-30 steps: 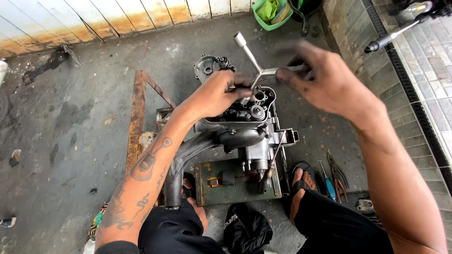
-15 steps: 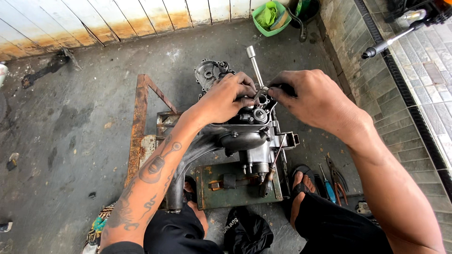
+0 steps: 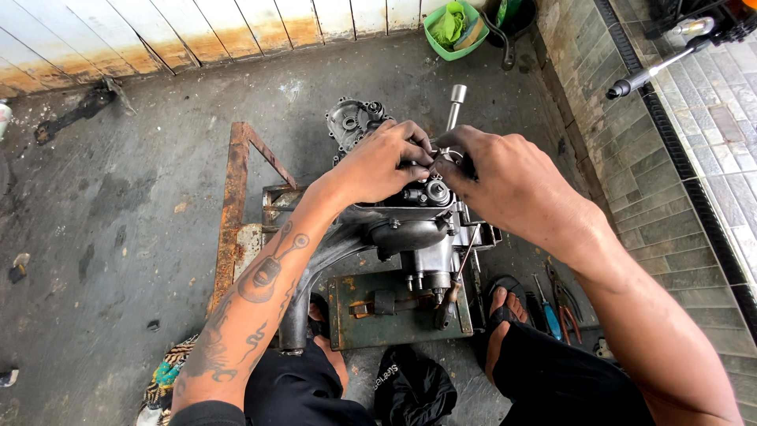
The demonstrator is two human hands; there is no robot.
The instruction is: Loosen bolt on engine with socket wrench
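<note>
Up top, both hands meet over the engine (image 3: 418,229) on its rusty stand (image 3: 236,197) — the left hand (image 3: 378,166) curled on the casing, the right hand (image 3: 505,177) closed around a wrench (image 3: 454,106) whose socket end pokes past the knuckles. Pliers (image 3: 564,304) lie by the stand's right edge; a green bowl (image 3: 453,28) sits near the wall.

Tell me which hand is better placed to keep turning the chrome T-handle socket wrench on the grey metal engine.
Right, probably. The right hand is wrapped round the chrome T-handle socket wrench, while the left hand merely rests fingers on the grey metal engine, steadying it.
</note>
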